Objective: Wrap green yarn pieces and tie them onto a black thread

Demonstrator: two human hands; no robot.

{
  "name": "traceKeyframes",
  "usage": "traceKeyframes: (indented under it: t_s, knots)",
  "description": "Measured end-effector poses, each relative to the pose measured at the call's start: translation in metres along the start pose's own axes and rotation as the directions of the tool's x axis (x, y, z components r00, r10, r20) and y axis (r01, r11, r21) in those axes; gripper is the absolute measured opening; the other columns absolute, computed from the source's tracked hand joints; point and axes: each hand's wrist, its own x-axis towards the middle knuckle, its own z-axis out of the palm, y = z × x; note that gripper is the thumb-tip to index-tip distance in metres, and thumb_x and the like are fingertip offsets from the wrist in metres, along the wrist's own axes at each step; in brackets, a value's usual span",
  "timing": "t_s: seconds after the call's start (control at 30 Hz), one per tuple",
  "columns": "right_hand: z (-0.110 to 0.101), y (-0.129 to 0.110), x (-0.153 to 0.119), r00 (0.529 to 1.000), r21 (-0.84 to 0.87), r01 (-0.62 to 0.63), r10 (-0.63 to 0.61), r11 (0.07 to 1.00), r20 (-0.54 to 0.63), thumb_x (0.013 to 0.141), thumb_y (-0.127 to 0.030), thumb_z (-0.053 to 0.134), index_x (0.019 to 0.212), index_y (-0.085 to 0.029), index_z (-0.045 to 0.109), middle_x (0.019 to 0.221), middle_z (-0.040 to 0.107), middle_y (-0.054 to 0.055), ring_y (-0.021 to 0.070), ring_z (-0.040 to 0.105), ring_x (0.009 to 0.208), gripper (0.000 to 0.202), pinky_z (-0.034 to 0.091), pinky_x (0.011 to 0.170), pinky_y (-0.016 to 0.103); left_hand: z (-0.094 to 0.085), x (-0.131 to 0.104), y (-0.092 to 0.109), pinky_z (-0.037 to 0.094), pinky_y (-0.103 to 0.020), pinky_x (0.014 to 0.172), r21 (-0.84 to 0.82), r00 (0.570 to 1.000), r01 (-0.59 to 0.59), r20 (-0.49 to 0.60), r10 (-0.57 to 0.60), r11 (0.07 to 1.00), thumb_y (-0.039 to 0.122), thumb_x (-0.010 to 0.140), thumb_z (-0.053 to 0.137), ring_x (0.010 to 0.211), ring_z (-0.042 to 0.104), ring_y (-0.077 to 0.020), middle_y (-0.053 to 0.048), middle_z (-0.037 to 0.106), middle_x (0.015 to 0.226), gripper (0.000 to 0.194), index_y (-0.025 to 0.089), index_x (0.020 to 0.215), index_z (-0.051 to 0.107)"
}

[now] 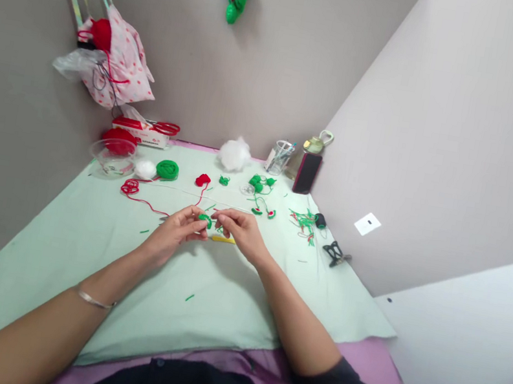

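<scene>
Pinching green crochet piece [205, 218] between left hand [175, 229] and right hand [240, 231]; yellow hook [223, 239] beneath, red yarn [138, 193] left.

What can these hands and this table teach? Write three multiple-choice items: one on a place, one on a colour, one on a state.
1. Where does the green yarn ball lie?
A. On the cloth beyond the left hand
B. On the wall
C. In the clear cup

2. What colour is the small crocheted piece between the fingertips?
A. Blue
B. Green
C. White

3. How do the left hand and right hand stand?
A. Both flat on the cloth
B. Both pinching the small crocheted piece
C. Both holding the scissors

Answers:
1 A, it rests on the pale green cloth near the clear bowl.
2 B, it matches the green yarn.
3 B, the fingertips of both meet on it above the cloth.
</scene>
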Motion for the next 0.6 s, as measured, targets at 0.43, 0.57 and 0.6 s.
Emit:
traceKeyframes:
  t_s: [0.43, 0.57, 0.6]
  knots:
    - [0.0005, 0.0021, 0.0008, 0.99, 0.052, 0.063, -0.056, 0.997, -0.126, 0.084, -0.034, 0.06, 0.099, -0.018, 0.07, 0.079, 0.066, 0.001, 0.0075, 0.044, 0.054, 0.024, 0.04, 0.054, 0.025, -0.003, 0.0021, 0.0053, 0.044, -0.024, 0.07, 0.017, 0.995, -0.052, -0.079, 0.053, 0.998, 0.033, 0.074, 0.077, 0.07, 0.053, -0.01, -0.001, 0.065, 0.084, 0.023, 0.017, 0.087, 0.066]
    - [0.0019, 0.0011, -0.0009, 0.99, 0.026, 0.052, -0.048, 0.998, -0.132, 0.084, -0.032, 0.06, 0.1, -0.017, 0.069, 0.078, 0.066, 0.002, 0.0075, 0.045, 0.055, 0.023, 0.041, 0.054, 0.024, -0.0031, 0.0013, 0.0038, 0.045, -0.023, 0.067, -0.043, 0.998, -0.041, -0.041, 0.039, 0.998, 0.038, 0.078, 0.075, 0.062, 0.049, -0.0078, 0.003, 0.058, 0.076, 0.025, 0.018, 0.085, 0.061]
    - [0.0019, 0.0011, -0.0011, 0.99, 0.026, 0.053, -0.049, 0.998, -0.13, 0.084, -0.032, 0.06, 0.1, -0.017, 0.069, 0.078, 0.066, 0.002, 0.0075, 0.045, 0.055, 0.023, 0.041, 0.054, 0.024, -0.003, 0.0013, 0.0033, 0.046, -0.023, 0.068, -0.044, 0.998, -0.045, -0.039, 0.044, 0.998, 0.039, 0.08, 0.073, 0.063, 0.05, -0.0079, 0.003, 0.056, 0.076, 0.026, 0.018, 0.084, 0.06]
